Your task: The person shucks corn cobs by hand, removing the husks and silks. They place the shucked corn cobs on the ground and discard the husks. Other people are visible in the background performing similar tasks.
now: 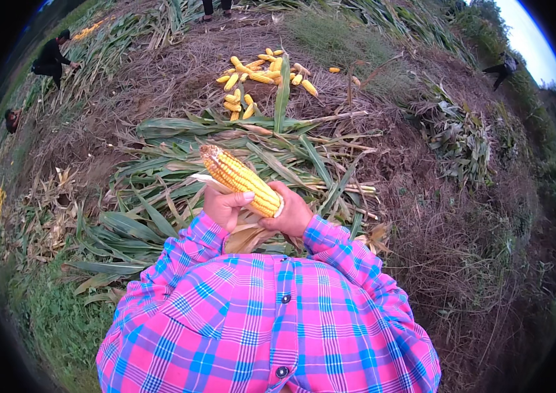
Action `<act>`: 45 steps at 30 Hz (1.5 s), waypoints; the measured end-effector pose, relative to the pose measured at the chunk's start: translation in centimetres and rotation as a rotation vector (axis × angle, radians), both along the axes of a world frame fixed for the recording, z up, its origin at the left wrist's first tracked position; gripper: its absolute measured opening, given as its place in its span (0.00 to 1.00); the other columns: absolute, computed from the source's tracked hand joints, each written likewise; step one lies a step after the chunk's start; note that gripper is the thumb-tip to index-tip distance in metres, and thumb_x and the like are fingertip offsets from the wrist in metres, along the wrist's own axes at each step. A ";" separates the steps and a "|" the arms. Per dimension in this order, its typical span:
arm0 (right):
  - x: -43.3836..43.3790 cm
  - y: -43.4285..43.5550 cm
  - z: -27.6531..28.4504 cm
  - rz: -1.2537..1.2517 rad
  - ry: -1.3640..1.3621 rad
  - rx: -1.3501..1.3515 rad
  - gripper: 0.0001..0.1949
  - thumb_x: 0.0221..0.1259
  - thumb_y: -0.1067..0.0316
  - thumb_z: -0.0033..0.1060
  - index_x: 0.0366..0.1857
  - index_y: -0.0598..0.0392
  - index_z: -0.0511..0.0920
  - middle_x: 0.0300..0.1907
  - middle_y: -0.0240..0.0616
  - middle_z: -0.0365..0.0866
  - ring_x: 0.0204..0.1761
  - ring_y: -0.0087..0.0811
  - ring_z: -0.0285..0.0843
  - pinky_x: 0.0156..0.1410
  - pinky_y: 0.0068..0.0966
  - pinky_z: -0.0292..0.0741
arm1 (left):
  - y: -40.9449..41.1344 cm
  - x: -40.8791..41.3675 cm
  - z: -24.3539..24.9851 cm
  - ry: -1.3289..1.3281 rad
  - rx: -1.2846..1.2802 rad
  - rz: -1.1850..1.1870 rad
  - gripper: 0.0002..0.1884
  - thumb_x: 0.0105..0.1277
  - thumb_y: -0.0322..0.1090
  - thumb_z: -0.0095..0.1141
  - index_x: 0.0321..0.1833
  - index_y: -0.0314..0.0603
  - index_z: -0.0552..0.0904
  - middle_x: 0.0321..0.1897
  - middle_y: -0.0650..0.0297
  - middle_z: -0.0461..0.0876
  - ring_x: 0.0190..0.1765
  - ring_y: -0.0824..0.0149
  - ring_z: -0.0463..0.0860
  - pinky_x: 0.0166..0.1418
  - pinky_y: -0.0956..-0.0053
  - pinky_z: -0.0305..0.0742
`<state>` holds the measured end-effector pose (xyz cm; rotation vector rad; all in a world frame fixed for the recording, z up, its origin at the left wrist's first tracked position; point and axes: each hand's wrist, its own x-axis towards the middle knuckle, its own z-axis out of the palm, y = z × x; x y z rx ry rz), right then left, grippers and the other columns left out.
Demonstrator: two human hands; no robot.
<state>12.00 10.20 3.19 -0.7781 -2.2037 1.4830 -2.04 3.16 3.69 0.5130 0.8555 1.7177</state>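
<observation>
A yellow ear of corn (241,179) with bare kernels lies slanted between both hands, its tip pointing up and to the left. My left hand (225,206) holds its side with the thumb across the kernels and has a pale husk leaf against the palm. Around the thick base of the ear, my right hand (290,210) is closed. Dry husk (247,238) hangs below the hands. Beneath and beyond them, cut corn stalks with long green leaves (160,164) lie on the ground. Further out rests a loose pile of husked corn ears (263,73).
Dry husks (54,211) are scattered at the left. Another heap of corn stalks (462,142) lies at the right. A person in dark clothes (52,59) bends at the upper left; other people stand further off. Dry grass and weeds (455,260) cover the right side.
</observation>
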 end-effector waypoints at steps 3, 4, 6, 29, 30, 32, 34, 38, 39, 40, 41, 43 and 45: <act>0.3 -1.0 -0.8 -0.160 0.075 -0.033 0.27 0.30 0.68 0.62 0.42 0.55 0.64 0.33 0.43 0.74 0.37 0.37 0.74 0.41 0.25 0.70 | 0.5 -0.1 0.1 0.053 0.045 -0.081 0.23 0.39 0.20 0.55 0.43 0.33 0.68 0.36 0.57 0.74 0.41 0.61 0.74 0.48 0.71 0.68; 0.4 -1.2 -1.1 -0.196 0.057 0.060 0.26 0.32 0.69 0.60 0.42 0.54 0.64 0.31 0.45 0.74 0.36 0.40 0.75 0.40 0.27 0.71 | 0.4 0.0 0.6 0.115 0.074 -0.122 0.24 0.39 0.25 0.58 0.43 0.33 0.68 0.35 0.57 0.74 0.43 0.60 0.74 0.50 0.68 0.68; 0.8 -1.5 -0.9 -0.162 0.036 0.098 0.25 0.32 0.69 0.60 0.41 0.53 0.64 0.31 0.47 0.74 0.36 0.42 0.74 0.39 0.28 0.71 | 0.6 -0.3 2.2 0.001 0.223 -0.213 0.23 0.39 0.25 0.59 0.42 0.35 0.68 0.34 0.58 0.73 0.43 0.59 0.73 0.50 0.67 0.67; 6.4 -2.6 -3.2 0.002 -0.525 0.789 0.24 0.28 0.57 0.64 0.37 0.50 0.69 0.41 0.43 0.66 0.43 0.44 0.65 0.44 0.38 0.64 | 1.5 1.4 -2.9 -0.016 -0.056 0.048 0.13 0.44 0.24 0.55 0.33 0.37 0.67 0.24 0.60 0.73 0.29 0.63 0.75 0.35 0.69 0.72; 6.4 -2.6 -2.9 0.034 -0.552 0.739 0.35 0.21 0.54 0.67 0.44 0.52 0.67 0.50 0.44 0.59 0.52 0.44 0.56 0.53 0.37 0.57 | 1.6 1.8 -2.9 0.091 -0.072 0.008 0.15 0.41 0.23 0.56 0.32 0.39 0.67 0.25 0.60 0.72 0.29 0.64 0.75 0.35 0.70 0.72; 5.5 -3.0 -2.1 0.020 -0.360 0.540 0.36 0.23 0.57 0.68 0.46 0.54 0.65 0.49 0.45 0.60 0.51 0.44 0.58 0.53 0.35 0.58 | 1.2 2.6 -2.9 0.111 -0.056 -0.059 0.16 0.39 0.22 0.57 0.33 0.39 0.67 0.25 0.61 0.72 0.30 0.64 0.75 0.36 0.70 0.72; 4.6 -2.6 -1.6 0.067 -0.138 0.197 0.36 0.25 0.60 0.68 0.47 0.55 0.62 0.47 0.45 0.63 0.50 0.42 0.61 0.52 0.32 0.61 | 1.3 3.2 -2.2 0.086 0.009 -0.138 0.18 0.37 0.22 0.57 0.33 0.39 0.67 0.26 0.61 0.72 0.31 0.65 0.75 0.37 0.71 0.72; 4.3 -2.6 -2.5 0.082 0.122 -0.226 0.32 0.31 0.65 0.68 0.45 0.60 0.61 0.40 0.39 0.68 0.44 0.27 0.66 0.50 0.23 0.63 | 1.8 3.1 -0.2 0.130 0.147 -0.235 0.20 0.38 0.23 0.59 0.35 0.39 0.67 0.27 0.62 0.72 0.34 0.69 0.74 0.41 0.75 0.70; 4.2 -3.0 -2.3 0.045 0.147 -0.228 0.31 0.31 0.65 0.68 0.44 0.60 0.62 0.40 0.39 0.69 0.43 0.26 0.66 0.50 0.23 0.64 | 1.7 3.1 0.6 0.238 0.178 -0.238 0.20 0.44 0.29 0.59 0.39 0.38 0.65 0.30 0.63 0.71 0.36 0.70 0.72 0.42 0.76 0.68; 3.8 -3.1 -3.2 0.009 0.179 -0.221 0.34 0.32 0.64 0.68 0.48 0.61 0.60 0.43 0.37 0.68 0.46 0.25 0.65 0.52 0.22 0.63 | 2.0 3.1 0.2 0.308 0.176 -0.201 0.20 0.48 0.34 0.56 0.42 0.38 0.64 0.31 0.62 0.70 0.36 0.70 0.72 0.43 0.77 0.67; 3.9 -3.0 -3.7 -0.101 0.106 -0.095 0.31 0.31 0.64 0.69 0.44 0.60 0.62 0.40 0.38 0.70 0.43 0.26 0.68 0.48 0.22 0.66 | 2.5 3.2 0.0 0.377 0.174 -0.162 0.21 0.52 0.40 0.54 0.44 0.37 0.63 0.33 0.62 0.70 0.37 0.70 0.71 0.44 0.77 0.66; 4.2 -3.2 -2.8 -0.290 -0.031 0.099 0.29 0.31 0.63 0.69 0.40 0.60 0.63 0.36 0.40 0.71 0.39 0.28 0.71 0.44 0.24 0.68 | 2.7 3.0 0.0 0.939 0.176 -0.030 0.26 0.59 0.54 0.37 0.46 0.35 0.62 0.36 0.57 0.71 0.39 0.63 0.72 0.43 0.74 0.65; 4.7 -3.2 -1.9 -0.361 -0.121 0.113 0.29 0.30 0.59 0.69 0.37 0.59 0.63 0.34 0.41 0.72 0.37 0.29 0.72 0.42 0.25 0.69 | 3.0 3.0 -0.1 1.146 0.201 0.147 0.24 0.60 0.53 0.34 0.42 0.36 0.68 0.28 0.53 0.73 0.34 0.57 0.75 0.37 0.71 0.67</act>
